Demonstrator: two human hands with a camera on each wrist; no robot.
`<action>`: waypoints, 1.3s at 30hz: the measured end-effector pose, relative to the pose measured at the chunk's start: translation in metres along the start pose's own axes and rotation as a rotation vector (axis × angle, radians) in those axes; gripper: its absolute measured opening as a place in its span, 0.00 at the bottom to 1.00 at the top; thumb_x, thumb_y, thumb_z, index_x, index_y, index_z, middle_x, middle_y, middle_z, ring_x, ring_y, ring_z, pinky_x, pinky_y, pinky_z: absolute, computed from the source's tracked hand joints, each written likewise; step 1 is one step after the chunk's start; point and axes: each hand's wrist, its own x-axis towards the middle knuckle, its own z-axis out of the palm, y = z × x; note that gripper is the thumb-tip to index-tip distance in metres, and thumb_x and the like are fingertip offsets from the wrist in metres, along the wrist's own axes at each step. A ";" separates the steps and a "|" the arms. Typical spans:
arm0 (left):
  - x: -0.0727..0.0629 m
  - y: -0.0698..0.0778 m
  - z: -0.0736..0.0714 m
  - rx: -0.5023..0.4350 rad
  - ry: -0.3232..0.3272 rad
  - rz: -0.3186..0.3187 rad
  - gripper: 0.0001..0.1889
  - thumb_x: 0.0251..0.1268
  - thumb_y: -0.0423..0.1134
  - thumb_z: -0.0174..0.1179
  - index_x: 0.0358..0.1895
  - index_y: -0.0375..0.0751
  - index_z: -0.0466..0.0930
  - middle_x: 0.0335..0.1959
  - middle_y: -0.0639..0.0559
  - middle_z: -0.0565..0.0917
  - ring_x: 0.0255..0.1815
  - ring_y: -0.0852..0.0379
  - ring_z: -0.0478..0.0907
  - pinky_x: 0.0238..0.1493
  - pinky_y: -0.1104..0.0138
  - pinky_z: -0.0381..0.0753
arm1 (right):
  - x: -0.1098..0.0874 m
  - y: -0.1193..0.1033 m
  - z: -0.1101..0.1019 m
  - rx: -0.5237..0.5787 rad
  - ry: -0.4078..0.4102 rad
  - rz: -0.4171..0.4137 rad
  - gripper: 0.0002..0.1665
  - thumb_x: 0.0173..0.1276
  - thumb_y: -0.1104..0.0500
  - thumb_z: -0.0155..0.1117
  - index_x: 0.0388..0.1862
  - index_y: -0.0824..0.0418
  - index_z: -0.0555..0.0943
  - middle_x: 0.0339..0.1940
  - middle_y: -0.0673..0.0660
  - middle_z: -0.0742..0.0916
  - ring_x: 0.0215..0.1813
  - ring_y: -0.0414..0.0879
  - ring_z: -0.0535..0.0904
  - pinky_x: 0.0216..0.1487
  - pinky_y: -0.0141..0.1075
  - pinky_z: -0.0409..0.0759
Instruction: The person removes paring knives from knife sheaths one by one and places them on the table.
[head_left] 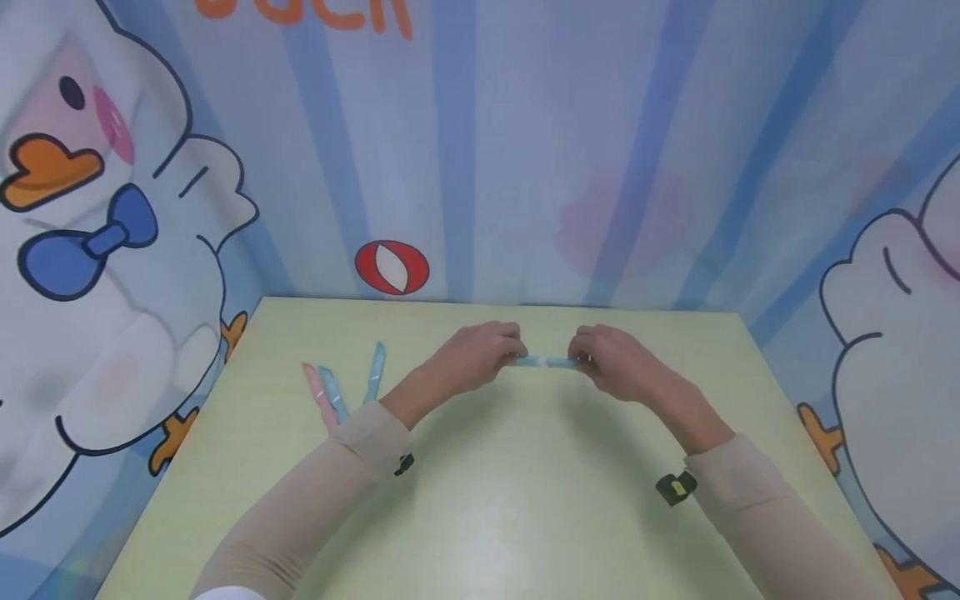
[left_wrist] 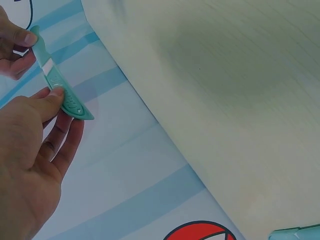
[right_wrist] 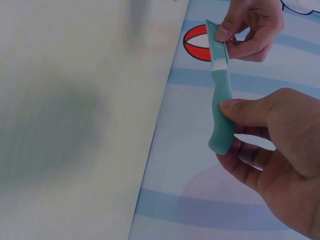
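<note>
A teal paring knife [right_wrist: 220, 82] hangs over the far part of the table, held level between both hands in the head view. My left hand [head_left: 480, 357] pinches its teal sheath [left_wrist: 75, 106] between thumb and fingers. The handle [right_wrist: 220, 135] is gripped by my right hand [head_left: 617, 362], thumb on top and fingers beneath. Between sheath and handle a short white band of blade [right_wrist: 219, 65] shows. The sheath covers the rest of the blade.
Left of my left forearm, a pink knife [head_left: 318, 392] and two blue knives [head_left: 333, 392], [head_left: 376, 371] lie on the pale yellow-green table [head_left: 510, 500]; the sleeve partly hides some. A printed backdrop [head_left: 510, 150] stands behind the table's far edge.
</note>
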 end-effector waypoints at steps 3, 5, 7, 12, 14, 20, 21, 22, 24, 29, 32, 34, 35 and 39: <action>-0.001 0.000 -0.001 -0.022 0.001 -0.005 0.10 0.73 0.34 0.68 0.53 0.46 0.91 0.41 0.56 0.83 0.40 0.60 0.78 0.48 0.70 0.82 | 0.001 0.002 -0.001 0.007 -0.010 -0.007 0.06 0.71 0.71 0.69 0.39 0.61 0.86 0.33 0.50 0.83 0.36 0.46 0.79 0.42 0.46 0.83; -0.001 0.000 -0.002 -0.054 -0.001 -0.007 0.10 0.73 0.33 0.68 0.53 0.46 0.91 0.41 0.56 0.83 0.40 0.60 0.78 0.49 0.69 0.82 | 0.001 0.003 -0.001 0.011 -0.015 -0.006 0.06 0.71 0.71 0.70 0.39 0.61 0.86 0.33 0.50 0.83 0.36 0.46 0.79 0.42 0.47 0.83; -0.001 0.000 -0.003 -0.086 -0.008 -0.009 0.10 0.73 0.33 0.68 0.53 0.45 0.91 0.42 0.56 0.84 0.39 0.60 0.78 0.49 0.68 0.82 | 0.000 0.004 -0.002 0.015 -0.019 -0.004 0.06 0.71 0.71 0.70 0.40 0.61 0.87 0.33 0.50 0.83 0.36 0.45 0.79 0.42 0.47 0.83; -0.001 -0.004 -0.003 -0.135 -0.025 -0.023 0.11 0.73 0.34 0.69 0.54 0.46 0.92 0.42 0.57 0.84 0.38 0.60 0.78 0.49 0.69 0.82 | 0.000 0.005 -0.004 0.022 -0.026 0.001 0.05 0.71 0.70 0.70 0.40 0.61 0.87 0.33 0.49 0.83 0.36 0.45 0.79 0.43 0.46 0.82; -0.001 -0.005 -0.002 -0.141 -0.027 -0.029 0.11 0.73 0.34 0.69 0.54 0.47 0.92 0.42 0.58 0.84 0.38 0.61 0.78 0.49 0.69 0.81 | 0.000 0.005 -0.005 0.031 -0.029 0.007 0.05 0.72 0.70 0.70 0.40 0.61 0.87 0.34 0.49 0.83 0.36 0.45 0.79 0.43 0.46 0.82; -0.001 -0.007 0.000 -0.158 -0.018 -0.021 0.11 0.73 0.33 0.69 0.54 0.45 0.91 0.42 0.57 0.84 0.38 0.60 0.79 0.49 0.68 0.82 | -0.002 0.004 -0.008 0.055 -0.043 0.028 0.05 0.72 0.70 0.69 0.41 0.61 0.87 0.33 0.49 0.83 0.36 0.44 0.78 0.43 0.45 0.82; -0.001 -0.007 0.000 -0.159 -0.016 -0.019 0.11 0.73 0.33 0.68 0.54 0.45 0.91 0.41 0.56 0.85 0.38 0.60 0.79 0.49 0.68 0.83 | -0.002 0.003 -0.008 0.055 -0.044 0.031 0.05 0.72 0.70 0.69 0.41 0.61 0.87 0.33 0.49 0.83 0.36 0.44 0.78 0.43 0.45 0.82; -0.002 -0.006 0.000 -0.159 -0.015 -0.019 0.10 0.73 0.33 0.68 0.54 0.45 0.91 0.41 0.56 0.85 0.38 0.60 0.79 0.49 0.68 0.83 | -0.003 0.003 -0.008 0.057 -0.046 0.036 0.05 0.72 0.70 0.69 0.41 0.61 0.87 0.33 0.49 0.83 0.36 0.44 0.78 0.42 0.45 0.82; -0.002 -0.006 0.000 -0.161 -0.012 -0.021 0.10 0.73 0.33 0.68 0.53 0.45 0.91 0.41 0.56 0.85 0.38 0.60 0.79 0.50 0.68 0.83 | -0.003 0.003 -0.008 0.058 -0.046 0.037 0.05 0.72 0.70 0.69 0.41 0.61 0.87 0.33 0.49 0.83 0.36 0.43 0.78 0.42 0.45 0.81; -0.003 -0.006 -0.002 -0.161 -0.006 -0.033 0.11 0.73 0.33 0.69 0.54 0.46 0.91 0.42 0.57 0.85 0.39 0.60 0.79 0.50 0.69 0.82 | -0.002 0.004 -0.008 0.062 -0.043 0.051 0.06 0.73 0.69 0.68 0.41 0.60 0.87 0.34 0.48 0.83 0.36 0.43 0.78 0.42 0.44 0.81; -0.004 -0.007 -0.002 -0.160 -0.003 -0.024 0.10 0.73 0.33 0.68 0.53 0.46 0.91 0.42 0.57 0.85 0.39 0.60 0.80 0.50 0.68 0.82 | -0.002 0.004 -0.008 0.070 -0.047 0.063 0.06 0.73 0.69 0.68 0.42 0.60 0.87 0.34 0.48 0.83 0.36 0.43 0.78 0.42 0.44 0.81; -0.004 -0.007 -0.002 -0.157 0.001 -0.017 0.10 0.74 0.32 0.68 0.53 0.45 0.91 0.42 0.57 0.85 0.39 0.60 0.80 0.50 0.67 0.82 | -0.003 0.004 -0.008 0.073 -0.049 0.066 0.05 0.73 0.69 0.68 0.42 0.60 0.87 0.34 0.48 0.84 0.36 0.43 0.78 0.42 0.44 0.81; -0.005 -0.007 -0.002 -0.157 0.001 -0.016 0.10 0.74 0.32 0.68 0.53 0.45 0.91 0.42 0.57 0.85 0.39 0.60 0.80 0.50 0.67 0.83 | -0.003 0.005 -0.007 0.075 -0.049 0.066 0.05 0.74 0.69 0.68 0.42 0.61 0.87 0.34 0.48 0.84 0.36 0.43 0.78 0.41 0.44 0.81; -0.007 -0.008 -0.003 -0.156 0.001 -0.024 0.09 0.73 0.32 0.68 0.52 0.45 0.91 0.41 0.56 0.84 0.39 0.59 0.79 0.50 0.67 0.83 | -0.005 0.006 -0.006 0.077 -0.046 0.065 0.05 0.74 0.69 0.68 0.42 0.62 0.87 0.34 0.49 0.84 0.36 0.42 0.78 0.41 0.44 0.81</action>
